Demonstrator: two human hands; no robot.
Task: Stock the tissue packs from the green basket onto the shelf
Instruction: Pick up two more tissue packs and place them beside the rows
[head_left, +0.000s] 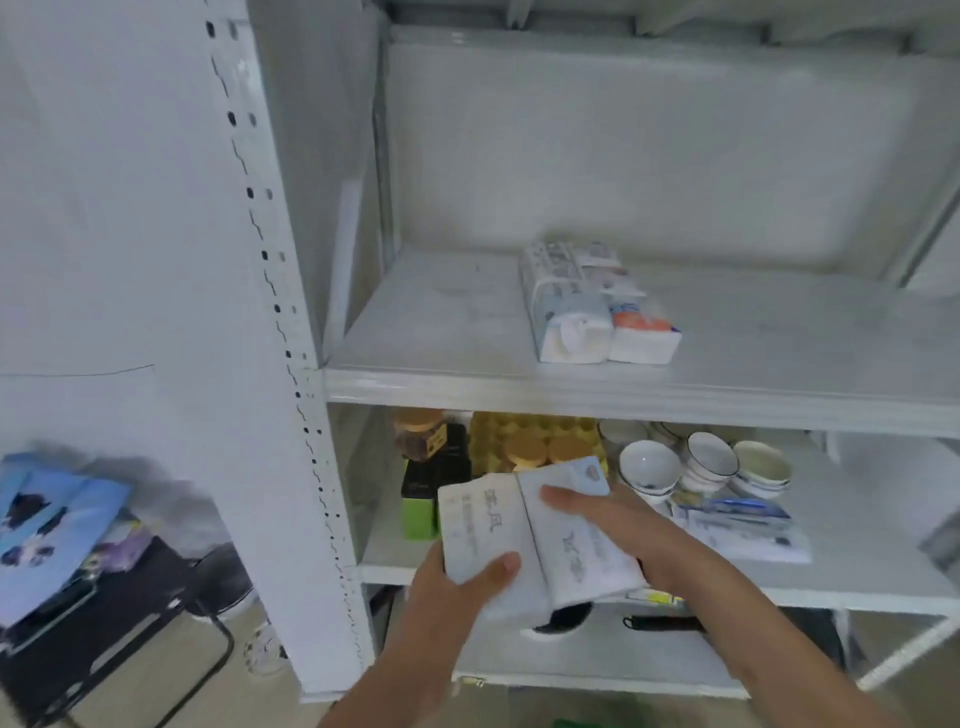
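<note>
Two white tissue packs with pale blue print are held side by side in front of the lower shelf. My left hand (462, 582) grips the left pack (480, 530) from below, thumb on its front. My right hand (618, 525) lies over the right pack (571, 545), fingers on top. On the upper white shelf (441, 338) lie several tissue packs (587, 306) in two rows, touching each other. Only a green sliver (571, 723) shows at the bottom edge; I cannot tell whether it is the basket.
The lower shelf holds dark bottles and jars (431, 457), a yellow egg tray (535, 436), white bowls (701, 467) and a flat packet (743, 525). A white perforated upright (296, 364) stands left. A black chair with blue bags (57, 540) sits at far left.
</note>
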